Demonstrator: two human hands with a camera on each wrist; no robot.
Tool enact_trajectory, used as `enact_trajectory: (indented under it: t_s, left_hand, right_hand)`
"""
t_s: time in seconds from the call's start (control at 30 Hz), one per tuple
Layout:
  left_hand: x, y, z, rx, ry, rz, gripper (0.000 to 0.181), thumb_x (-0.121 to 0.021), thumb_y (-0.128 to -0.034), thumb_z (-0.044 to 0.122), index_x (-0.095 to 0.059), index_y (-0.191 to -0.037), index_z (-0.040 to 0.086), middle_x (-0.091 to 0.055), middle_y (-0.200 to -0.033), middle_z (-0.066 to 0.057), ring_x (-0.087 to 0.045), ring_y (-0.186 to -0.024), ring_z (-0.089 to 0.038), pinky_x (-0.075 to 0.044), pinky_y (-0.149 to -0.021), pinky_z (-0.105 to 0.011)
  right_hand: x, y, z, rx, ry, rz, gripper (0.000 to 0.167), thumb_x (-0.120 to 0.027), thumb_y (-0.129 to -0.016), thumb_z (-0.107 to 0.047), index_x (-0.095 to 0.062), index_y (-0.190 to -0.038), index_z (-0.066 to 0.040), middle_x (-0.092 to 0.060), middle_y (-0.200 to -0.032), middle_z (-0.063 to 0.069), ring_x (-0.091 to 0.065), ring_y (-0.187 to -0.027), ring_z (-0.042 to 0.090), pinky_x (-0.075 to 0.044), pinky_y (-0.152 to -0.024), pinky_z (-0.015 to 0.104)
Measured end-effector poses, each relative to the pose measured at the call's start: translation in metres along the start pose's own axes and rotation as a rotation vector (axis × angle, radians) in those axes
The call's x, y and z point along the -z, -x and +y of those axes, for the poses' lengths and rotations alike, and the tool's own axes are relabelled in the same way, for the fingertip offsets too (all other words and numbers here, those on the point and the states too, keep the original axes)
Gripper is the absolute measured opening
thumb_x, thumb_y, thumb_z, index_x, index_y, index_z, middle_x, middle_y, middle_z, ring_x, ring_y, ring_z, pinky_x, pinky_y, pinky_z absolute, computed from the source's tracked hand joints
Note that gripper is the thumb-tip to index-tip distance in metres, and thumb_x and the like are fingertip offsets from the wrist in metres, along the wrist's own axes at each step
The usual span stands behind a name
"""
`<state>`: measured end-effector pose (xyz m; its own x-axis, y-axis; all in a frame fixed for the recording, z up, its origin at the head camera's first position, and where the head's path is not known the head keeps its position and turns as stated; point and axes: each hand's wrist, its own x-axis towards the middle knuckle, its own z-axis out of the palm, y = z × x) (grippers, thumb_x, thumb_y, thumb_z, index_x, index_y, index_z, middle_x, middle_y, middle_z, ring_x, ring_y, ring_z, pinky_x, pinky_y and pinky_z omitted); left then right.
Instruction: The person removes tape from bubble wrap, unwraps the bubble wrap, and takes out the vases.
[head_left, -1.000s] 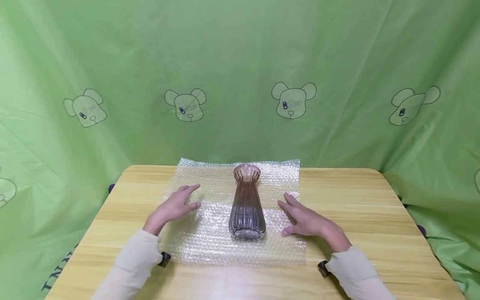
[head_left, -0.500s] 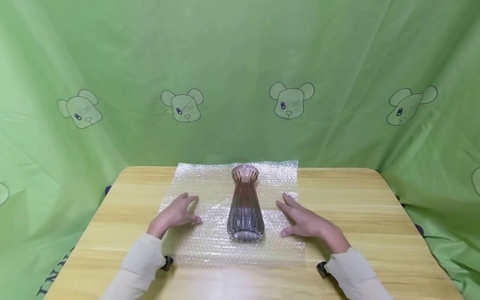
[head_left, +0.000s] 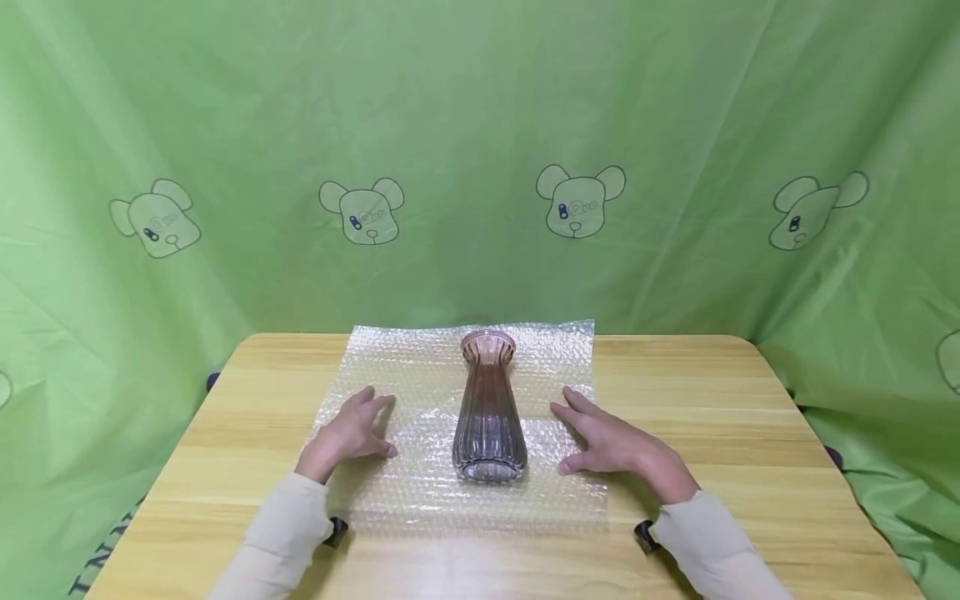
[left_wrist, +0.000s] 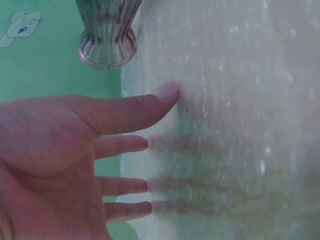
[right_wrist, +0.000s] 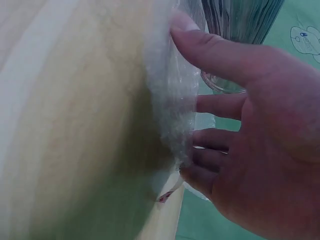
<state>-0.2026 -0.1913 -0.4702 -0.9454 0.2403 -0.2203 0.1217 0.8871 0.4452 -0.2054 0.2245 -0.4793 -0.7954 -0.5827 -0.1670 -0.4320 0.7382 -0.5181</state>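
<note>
A ribbed glass vase [head_left: 490,417], pinkish at the mouth and grey-purple toward the base, lies on a sheet of bubble wrap [head_left: 427,500]. Its mouth points to the far table edge and its base faces me. To the left of the vase, my left hand [head_left: 351,429] is spread, its fingertips resting on the wrap in the left wrist view. My right hand [head_left: 611,442] lies over the wrap's right edge, fingers extended and thumb apart; in the right wrist view the fingertips touch the wrap [right_wrist: 172,95]. Neither hand touches the vase [left_wrist: 107,45].
The wooden table [head_left: 712,400] extends on both sides of the wrap. Behind it hangs a green curtain [head_left: 465,100] printed with bear heads. A dark strap piece [head_left: 337,532] sits at the left cuff, and another dark piece [head_left: 645,536] at the right one.
My left hand has come slightly nearer to me and settled on the wrap. The right hand has barely moved, and the vase lies as before; the view has shifted a little.
</note>
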Motion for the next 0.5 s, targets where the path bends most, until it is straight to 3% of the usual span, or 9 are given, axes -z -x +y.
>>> enact_trajectory:
  t_s: [0.27,0.5]
  left_hand:
    - [-0.001,0.001,0.006,0.006,0.001,-0.012,0.084,-0.089,-0.0782,0.022,-0.048,-0.149,0.002,-0.025,-0.157,-0.039,-0.026,-0.143,-0.059,-0.028,-0.112,-0.075]
    - [0.0,-0.002,0.03,-0.094,0.134,0.019,0.068,-0.07,-0.0978,0.028,-0.042,-0.154,0.001,-0.032,-0.156,-0.037,-0.03,-0.143,-0.055,-0.028,-0.114,-0.071]
  right_hand:
    - [-0.003,-0.003,-0.007,-0.001,0.053,0.061,0.088,-0.08,-0.088,-0.037,-0.04,-0.152,0.007,-0.016,-0.162,0.036,-0.023,-0.148,0.053,-0.028,-0.118,0.063]
    - [-0.011,-0.005,-0.01,0.025,0.128,0.123,0.08,-0.077,-0.091,-0.039,-0.044,-0.15,0.005,-0.023,-0.158,0.039,-0.028,-0.145,0.054,-0.03,-0.116,0.064]
